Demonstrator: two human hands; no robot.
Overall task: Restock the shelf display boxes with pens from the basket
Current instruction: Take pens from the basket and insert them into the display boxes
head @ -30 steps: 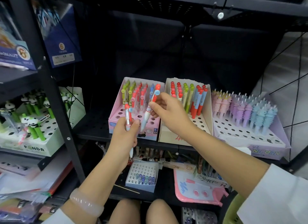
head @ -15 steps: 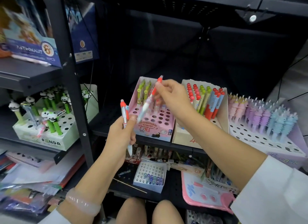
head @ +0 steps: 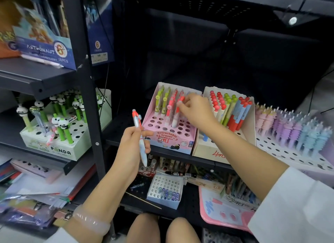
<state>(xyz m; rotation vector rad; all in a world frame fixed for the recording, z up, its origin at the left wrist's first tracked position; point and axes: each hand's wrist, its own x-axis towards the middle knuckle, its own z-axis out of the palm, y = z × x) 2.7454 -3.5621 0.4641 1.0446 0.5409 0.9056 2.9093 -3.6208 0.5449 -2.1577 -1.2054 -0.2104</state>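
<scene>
Pens: right hand pinches one in pink cardboard box; left hand grips another

Left hand raised, fingers curled in grip — right hand extended forward, fingertips pinching.

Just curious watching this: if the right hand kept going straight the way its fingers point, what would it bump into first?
Probably the red-capped pen its fingers already pinch in the pink display box; beyond it, the neighbouring red and green pens. Depth is hard to judge.
</scene>
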